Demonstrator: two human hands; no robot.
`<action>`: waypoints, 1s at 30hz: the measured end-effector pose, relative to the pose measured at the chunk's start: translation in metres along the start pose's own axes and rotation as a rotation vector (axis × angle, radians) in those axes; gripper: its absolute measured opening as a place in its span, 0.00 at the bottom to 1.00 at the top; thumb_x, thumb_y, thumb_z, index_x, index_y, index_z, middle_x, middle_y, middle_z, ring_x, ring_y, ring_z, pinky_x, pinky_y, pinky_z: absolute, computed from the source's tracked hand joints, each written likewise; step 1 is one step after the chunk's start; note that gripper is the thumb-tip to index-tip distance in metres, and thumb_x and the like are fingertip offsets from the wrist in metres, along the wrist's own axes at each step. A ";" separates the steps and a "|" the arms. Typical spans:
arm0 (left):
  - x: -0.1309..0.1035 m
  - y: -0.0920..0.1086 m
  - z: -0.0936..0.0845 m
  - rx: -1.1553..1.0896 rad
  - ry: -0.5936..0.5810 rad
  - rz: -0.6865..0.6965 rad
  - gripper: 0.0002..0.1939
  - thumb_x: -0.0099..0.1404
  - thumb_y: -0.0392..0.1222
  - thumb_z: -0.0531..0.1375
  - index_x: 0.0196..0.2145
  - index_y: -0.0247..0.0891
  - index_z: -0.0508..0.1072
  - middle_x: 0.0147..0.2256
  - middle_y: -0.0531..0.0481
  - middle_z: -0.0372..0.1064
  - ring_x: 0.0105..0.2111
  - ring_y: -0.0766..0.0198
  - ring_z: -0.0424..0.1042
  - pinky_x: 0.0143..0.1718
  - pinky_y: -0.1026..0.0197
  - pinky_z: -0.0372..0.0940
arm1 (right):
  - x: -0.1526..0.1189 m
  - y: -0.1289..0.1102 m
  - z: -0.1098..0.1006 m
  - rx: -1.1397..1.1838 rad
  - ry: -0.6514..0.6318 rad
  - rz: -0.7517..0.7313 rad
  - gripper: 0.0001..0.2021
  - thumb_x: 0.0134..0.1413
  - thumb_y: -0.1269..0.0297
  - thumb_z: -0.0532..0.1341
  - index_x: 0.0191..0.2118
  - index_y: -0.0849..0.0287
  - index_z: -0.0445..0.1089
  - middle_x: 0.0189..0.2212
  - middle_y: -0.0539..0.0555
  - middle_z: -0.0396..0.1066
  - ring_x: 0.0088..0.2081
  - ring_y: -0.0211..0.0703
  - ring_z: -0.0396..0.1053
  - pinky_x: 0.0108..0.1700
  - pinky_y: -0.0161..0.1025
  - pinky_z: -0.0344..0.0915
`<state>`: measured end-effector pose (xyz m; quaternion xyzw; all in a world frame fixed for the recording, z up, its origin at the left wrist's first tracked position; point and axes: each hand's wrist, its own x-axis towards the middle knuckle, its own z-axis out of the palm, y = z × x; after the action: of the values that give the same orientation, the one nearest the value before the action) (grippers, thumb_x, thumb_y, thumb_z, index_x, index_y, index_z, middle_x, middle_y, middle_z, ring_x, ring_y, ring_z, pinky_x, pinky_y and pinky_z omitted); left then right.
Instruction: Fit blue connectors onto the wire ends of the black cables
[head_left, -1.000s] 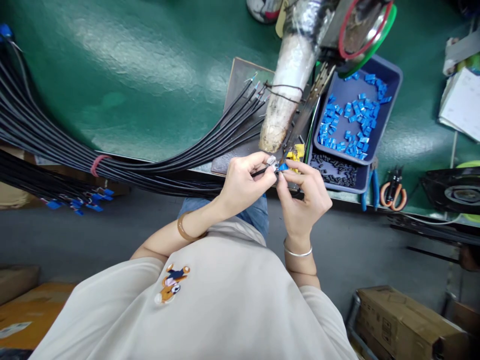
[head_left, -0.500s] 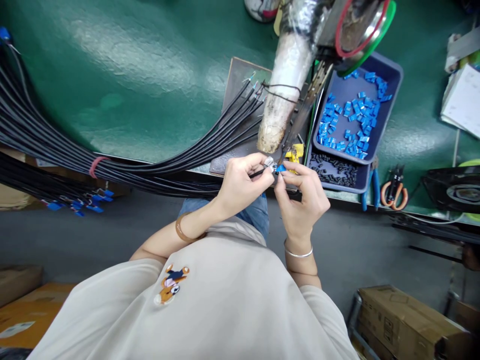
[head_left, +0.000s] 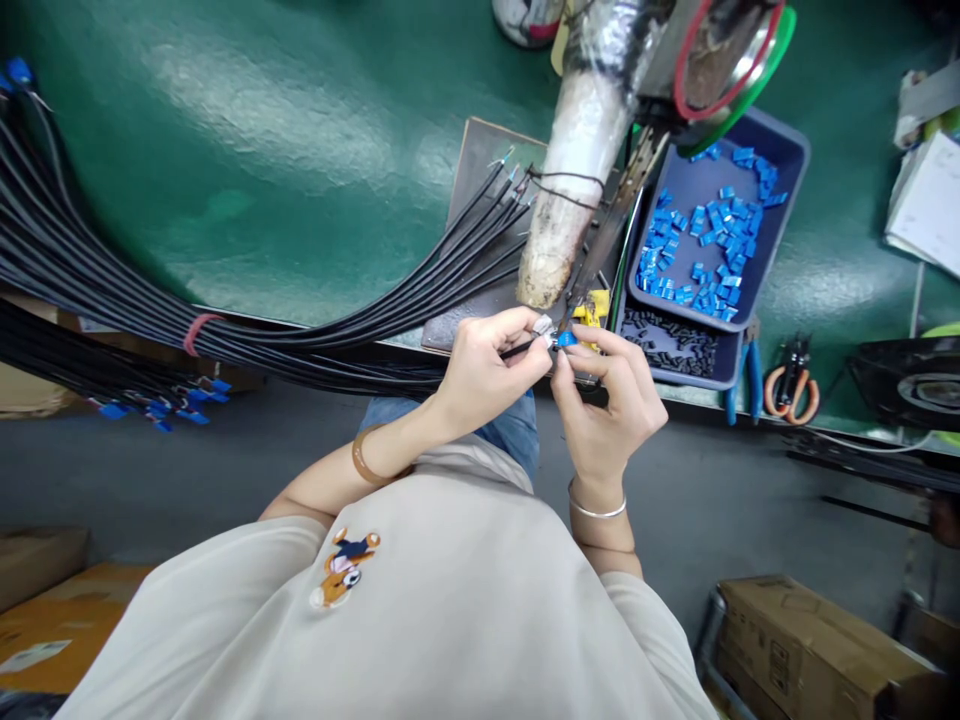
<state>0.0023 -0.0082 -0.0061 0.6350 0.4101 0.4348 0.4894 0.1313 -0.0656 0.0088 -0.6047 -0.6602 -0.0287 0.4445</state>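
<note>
My left hand point(head_left: 487, 370) is closed in a pinch round the end of a black cable point(head_left: 516, 350), just past the bench edge. Whitish tips show at its fingertips. Against that end sits a small blue connector point(head_left: 567, 339), gripped between the thumb and fingers of my right hand point(head_left: 611, 400). The fingertips partly cover the joint, so the wires there are too small to make out. Directly behind stands a yellow holder point(head_left: 596, 305), below a slanting metal bar point(head_left: 619, 215). More black cables point(head_left: 397, 305) run in from the left, several with stripped ends on a dark board point(head_left: 474, 160).
A plastic-wrapped duct point(head_left: 562, 190) hangs close above my hands. To the right are a tray of blue connectors point(head_left: 796, 190), a tray of small black parts point(head_left: 726, 370), blue-handled pliers point(head_left: 754, 375) and orange-handled cutters point(head_left: 802, 400). Cardboard boxes point(head_left: 817, 640) stand on the floor.
My right hand has shifted slightly right, and its fingers have moved a little on the blue connector. My left hand keeps its pinch on the cable. The whole view has drifted slightly.
</note>
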 end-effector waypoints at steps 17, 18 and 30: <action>-0.005 -0.001 -0.003 -0.120 -0.101 -0.108 0.07 0.61 0.35 0.57 0.25 0.36 0.64 0.19 0.59 0.49 0.20 0.75 0.48 0.22 0.67 0.45 | -0.001 -0.002 -0.001 0.047 -0.027 0.067 0.05 0.54 0.74 0.66 0.34 0.56 0.71 0.38 0.50 0.78 0.41 0.39 0.77 0.41 0.37 0.74; -0.005 -0.001 -0.004 -0.127 -0.108 -0.109 0.07 0.61 0.34 0.57 0.25 0.36 0.64 0.19 0.59 0.48 0.20 0.75 0.48 0.22 0.67 0.45 | -0.001 -0.003 -0.001 0.044 -0.026 0.064 0.05 0.54 0.74 0.66 0.34 0.56 0.72 0.38 0.50 0.78 0.41 0.39 0.76 0.41 0.37 0.74; 0.000 -0.003 0.000 -0.107 -0.070 -0.084 0.03 0.61 0.35 0.58 0.29 0.35 0.68 0.20 0.59 0.50 0.20 0.74 0.49 0.22 0.67 0.47 | 0.003 -0.001 0.003 0.032 0.007 0.037 0.06 0.53 0.74 0.67 0.35 0.55 0.73 0.40 0.50 0.77 0.42 0.39 0.76 0.47 0.40 0.74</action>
<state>0.0021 -0.0076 -0.0087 0.6049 0.3951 0.4126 0.5548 0.1293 -0.0616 0.0087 -0.6096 -0.6478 -0.0120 0.4568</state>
